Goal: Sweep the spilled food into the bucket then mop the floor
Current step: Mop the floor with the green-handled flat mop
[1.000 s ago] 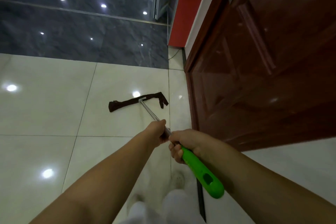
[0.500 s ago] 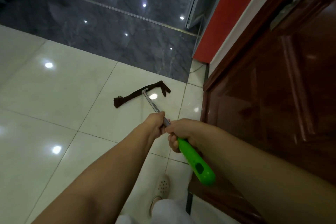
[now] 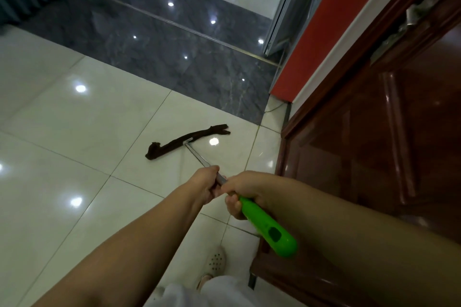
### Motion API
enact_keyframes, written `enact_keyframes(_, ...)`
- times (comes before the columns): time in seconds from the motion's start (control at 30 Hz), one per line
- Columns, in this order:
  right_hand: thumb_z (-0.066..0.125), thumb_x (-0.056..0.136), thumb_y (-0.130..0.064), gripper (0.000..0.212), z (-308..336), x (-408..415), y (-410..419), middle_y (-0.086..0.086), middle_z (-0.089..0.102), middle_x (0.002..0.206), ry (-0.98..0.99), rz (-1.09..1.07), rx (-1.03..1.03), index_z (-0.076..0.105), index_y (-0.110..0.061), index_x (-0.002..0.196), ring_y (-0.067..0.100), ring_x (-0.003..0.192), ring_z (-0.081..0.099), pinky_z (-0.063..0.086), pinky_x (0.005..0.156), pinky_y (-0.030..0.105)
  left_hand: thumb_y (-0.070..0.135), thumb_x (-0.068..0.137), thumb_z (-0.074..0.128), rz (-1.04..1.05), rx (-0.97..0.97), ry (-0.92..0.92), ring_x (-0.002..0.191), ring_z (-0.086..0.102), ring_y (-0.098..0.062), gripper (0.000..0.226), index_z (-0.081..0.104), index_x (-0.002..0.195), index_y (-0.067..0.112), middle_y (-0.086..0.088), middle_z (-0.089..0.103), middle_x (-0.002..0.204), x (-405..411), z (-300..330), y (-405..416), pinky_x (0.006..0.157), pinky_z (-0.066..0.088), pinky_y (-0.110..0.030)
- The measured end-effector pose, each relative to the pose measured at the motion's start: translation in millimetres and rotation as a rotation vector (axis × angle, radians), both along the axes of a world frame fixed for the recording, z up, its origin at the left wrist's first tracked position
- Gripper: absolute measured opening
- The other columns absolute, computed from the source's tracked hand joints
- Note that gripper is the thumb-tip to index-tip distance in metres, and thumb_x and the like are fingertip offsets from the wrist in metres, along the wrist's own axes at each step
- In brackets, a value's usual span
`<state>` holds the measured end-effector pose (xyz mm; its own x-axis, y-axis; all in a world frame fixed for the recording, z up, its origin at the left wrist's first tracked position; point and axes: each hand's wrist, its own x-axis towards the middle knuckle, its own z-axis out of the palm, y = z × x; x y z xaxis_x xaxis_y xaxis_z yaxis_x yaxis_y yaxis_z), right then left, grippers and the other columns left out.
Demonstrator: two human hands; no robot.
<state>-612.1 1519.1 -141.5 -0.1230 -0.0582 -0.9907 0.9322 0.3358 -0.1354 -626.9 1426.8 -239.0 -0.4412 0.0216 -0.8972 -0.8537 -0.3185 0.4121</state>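
A mop with a dark brown flat head (image 3: 185, 141) lies on the glossy white tile floor (image 3: 74, 132), its metal pole (image 3: 198, 157) running back to a bright green handle (image 3: 269, 229). My left hand (image 3: 207, 185) grips the metal pole. Just behind it, my right hand (image 3: 240, 194) grips the top of the green handle. No bucket or spilled food is in view.
A red-brown wooden door (image 3: 374, 157) stands open close on the right, with a red wall strip (image 3: 324, 20) beyond it. A band of dark grey marble floor (image 3: 162, 45) crosses ahead. My white shoe (image 3: 216, 260) is below the hands.
The view has swung left and the door has shifted further right. The mop head now lies tilted on the tile, a little further from me. Both hands keep their grip.
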Motion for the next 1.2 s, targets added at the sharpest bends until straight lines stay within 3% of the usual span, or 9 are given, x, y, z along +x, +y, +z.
enact_keyframes(0.13,0.044,0.092,-0.006,0.012,17.4,37.3,-24.8,-0.001,0.039,0.052,0.023,0.068,-0.018,0.054,-0.011,0.089,0.006,0.040,0.034,0.032,0.030,0.014,0.018,0.102,0.038,0.014,0.038,0.022,0.025,0.051,-0.012,0.032,0.044,0.073,0.005,-0.010,0.045,0.060,45.8,21.8,-28.0,0.027,0.040,-0.016)
enact_keyframes(0.23,0.043,0.093,-0.008,0.012,29.3,63.7,-46.7,-0.001,0.039,0.048,0.025,0.144,-0.008,0.053,-0.012,0.088,0.005,0.040,0.033,0.031,0.030,0.014,0.014,0.102,0.034,0.062,0.051,0.027,0.016,0.040,-0.010,0.037,0.036,0.066,0.007,-0.011,0.040,0.048,78.9,36.0,-49.9,0.024,0.033,-0.014)
enact_keyframes(0.4,0.041,0.094,-0.007,0.017,44.2,104.7,-74.5,0.000,0.039,0.047,-0.001,0.191,-0.023,0.049,-0.014,0.107,0.005,0.032,0.034,0.030,0.030,0.011,0.010,0.102,0.034,0.141,0.168,-0.021,0.018,0.044,-0.013,0.032,0.037,0.070,0.005,-0.010,0.041,0.044,129.7,48.3,-85.3,0.028,0.045,-0.021)
enact_keyframes(0.63,0.039,0.097,-0.012,0.016,61.7,154.7,-96.8,0.000,0.035,0.050,-0.108,0.108,-0.060,0.044,-0.016,0.083,0.006,0.027,0.033,0.028,0.026,0.011,0.019,0.102,0.036,0.167,0.321,-0.082,0.024,0.050,-0.017,0.031,0.042,0.078,0.000,-0.010,0.045,0.030,183.9,57.2,-113.9,0.058,0.058,-0.030)
enact_keyframes(0.73,0.038,0.098,-0.012,0.010,65.3,167.1,-108.2,0.000,0.032,0.056,-0.108,0.053,-0.069,0.043,-0.018,0.092,0.006,0.026,0.033,0.027,0.026,0.010,0.019,0.102,0.037,0.169,0.333,-0.086,0.023,0.050,-0.016,0.031,0.042,0.078,0.001,-0.008,0.045,0.027,192.6,50.2,-124.1,0.040,0.054,-0.025)
enact_keyframes(0.83,0.039,0.098,-0.011,0.016,65.9,166.1,-120.6,0.000,0.033,0.056,-0.104,0.014,-0.078,0.045,-0.016,0.084,0.006,0.025,0.033,0.027,0.025,0.010,0.020,0.101,0.037,0.181,0.334,-0.071,0.023,0.050,-0.013,0.030,0.042,0.076,0.003,-0.006,0.046,0.028,189.2,41.3,-137.1,0.036,0.049,-0.020)
enact_keyframes(0.97,0.042,0.099,-0.015,0.025,60.9,155.8,-135.4,0.000,0.036,0.045,-0.100,-0.011,-0.056,0.045,-0.010,0.075,0.007,0.022,0.032,0.026,0.024,0.009,0.019,0.101,0.037,0.181,0.291,-0.037,0.029,0.056,-0.016,0.024,0.046,0.094,-0.002,-0.013,0.053,0.050,176.7,30.9,-148.7,0.041,0.054,-0.022)
enact_keyframes(1.13,0.040,0.098,-0.011,0.008,31.4,140.4,-167.1,0.002,0.036,0.058,0.027,-0.001,-0.040,0.048,-0.014,0.101,0.006,0.025,0.033,0.027,0.028,0.009,0.015,0.101,0.035,0.155,0.122,0.018,0.055,0.051,-0.016,0.017,0.044,0.091,0.004,-0.009,0.047,0.070,149.9,19.2,-170.6,0.036,0.047,-0.020)
enact_keyframes(1.2,0.044,0.097,-0.012,0.012,16.1,123.3,-181.3,0.002,0.038,0.057,0.041,-0.034,-0.046,0.051,-0.013,0.106,0.007,0.028,0.035,0.031,0.030,0.010,0.016,0.101,0.037,0.157,0.068,0.027,0.061,0.049,-0.016,0.013,0.043,0.101,0.004,-0.008,0.047,0.076,129.1,13.5,-183.9,0.045,0.046,-0.026)
